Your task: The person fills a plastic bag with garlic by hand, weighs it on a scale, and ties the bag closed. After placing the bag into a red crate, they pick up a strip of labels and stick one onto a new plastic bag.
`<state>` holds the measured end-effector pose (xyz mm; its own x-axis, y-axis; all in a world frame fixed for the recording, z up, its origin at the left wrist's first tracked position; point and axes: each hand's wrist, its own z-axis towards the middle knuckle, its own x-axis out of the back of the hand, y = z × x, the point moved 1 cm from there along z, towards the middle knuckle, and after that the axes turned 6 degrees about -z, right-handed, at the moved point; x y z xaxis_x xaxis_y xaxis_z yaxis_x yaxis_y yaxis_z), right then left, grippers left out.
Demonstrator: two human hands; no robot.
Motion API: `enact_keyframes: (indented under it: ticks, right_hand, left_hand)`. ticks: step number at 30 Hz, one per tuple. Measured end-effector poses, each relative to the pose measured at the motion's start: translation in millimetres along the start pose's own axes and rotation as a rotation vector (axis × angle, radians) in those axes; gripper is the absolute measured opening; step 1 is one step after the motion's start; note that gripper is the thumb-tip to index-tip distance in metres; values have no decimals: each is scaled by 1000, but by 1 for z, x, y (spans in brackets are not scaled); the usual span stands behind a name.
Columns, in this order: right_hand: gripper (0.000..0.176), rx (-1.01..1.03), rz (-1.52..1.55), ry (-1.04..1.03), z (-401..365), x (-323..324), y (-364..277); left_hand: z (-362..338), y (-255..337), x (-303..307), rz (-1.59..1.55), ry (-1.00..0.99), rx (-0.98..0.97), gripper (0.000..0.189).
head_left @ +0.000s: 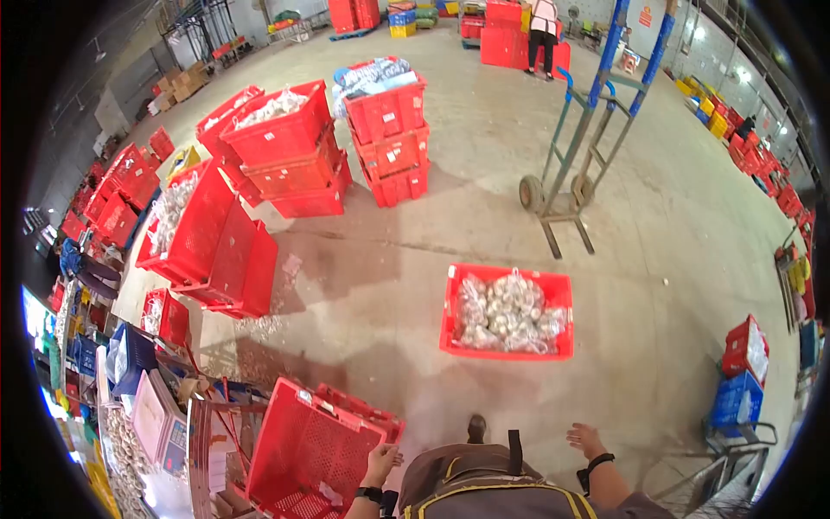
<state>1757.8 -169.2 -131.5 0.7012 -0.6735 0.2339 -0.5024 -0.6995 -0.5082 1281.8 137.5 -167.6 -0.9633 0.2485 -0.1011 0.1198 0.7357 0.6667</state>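
Note:
My left hand is beside the rim of an empty-looking red crate at the bottom left. Its fingers are curled, and I cannot make out whether anything is in them. On the right, my right hand is held out over the floor, fingers apart, holding nothing. Ahead of both hands a red crate rests on the floor, filled with clear bags of pale round items. A dark bag with yellow trim hangs at my front, and one shoe shows beyond it.
Stacked red crates stand at the left and back. A hand truck is upright beyond the filled crate. A scale sits on the left table. Blue crates stand at right. A person is far back.

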Motion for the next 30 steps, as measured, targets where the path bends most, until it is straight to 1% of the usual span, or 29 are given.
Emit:
enact_keyframes:
  ticks: [1,3,4,5,6,7,9,10,11,13,14,15,17,18,19,21,23,24,25,27,28,29,30]
  right_hand:
    - [41,14,-1,-13,13,-2,-17]
    - [33,-57,119,69,43,-8,-47]
    - [33,-48,122,60,78,-4,-51]
    - [31,18,203,-184,112,-3,-58]
    - [30,64,284,-433,148,-1,-64]
    - [29,171,121,-354,137,-22,-112]
    - [28,344,-232,-147,92,-73,-227]
    - [27,416,-306,-124,109,-90,-271]
    - [25,488,-379,-95,126,-107,-314]
    - [32,742,-276,-163,162,-147,-402]
    - [33,711,-294,-130,170,-171,-447]
    - [35,682,-310,-97,176,-195,-495]
    - [35,868,-449,-49,198,-248,-570]
    - [34,893,-495,-61,193,-278,-608]
    - [33,914,-544,-76,180,-314,-647]
    - [37,963,-597,-189,178,-375,-714]
    - [39,931,-539,-315,170,-426,-780]
    - [37,938,-512,-352,176,-448,-812]
    - [35,941,-488,-392,184,-470,-844]
    - [33,961,-563,-356,180,-506,-919]
    - [33,1024,-595,-342,184,-525,-957]
    - [33,1088,-626,-330,191,-542,-997]
    - [34,1111,-585,-398,208,-561,-1038]
  left_hand:
    - [7,15,-7,13,-21,2,18]
    - [22,40,-7,27,-35,-8,17]
    - [29,43,1,135,-70,-30,17]
    - [42,48,8,244,-110,-50,17]
    - [48,58,10,334,3,-68,19]
    - [61,69,11,322,0,-74,19]
    - [94,91,22,299,-13,30,20]
    - [125,99,28,331,-75,11,21]
    - [148,117,24,316,-78,0,21]
    - [188,171,21,414,-15,-132,23]
    - [210,202,21,423,-3,-56,24]
    - [238,231,31,427,-1,-68,24]
    - [280,284,45,725,101,-420,21]
    - [283,322,51,795,217,-431,23]
    - [290,338,64,794,212,-422,23]
    - [310,375,96,169,281,-291,20]
    - [304,416,114,136,336,-305,17]
    - [340,393,148,163,354,-334,13]
    - [343,412,151,168,358,-335,13]
    - [327,438,154,106,353,-68,27]
    - [318,454,143,101,361,-65,27]
    - [311,470,129,-78,349,-185,20]
    - [315,484,119,-256,337,-308,22]
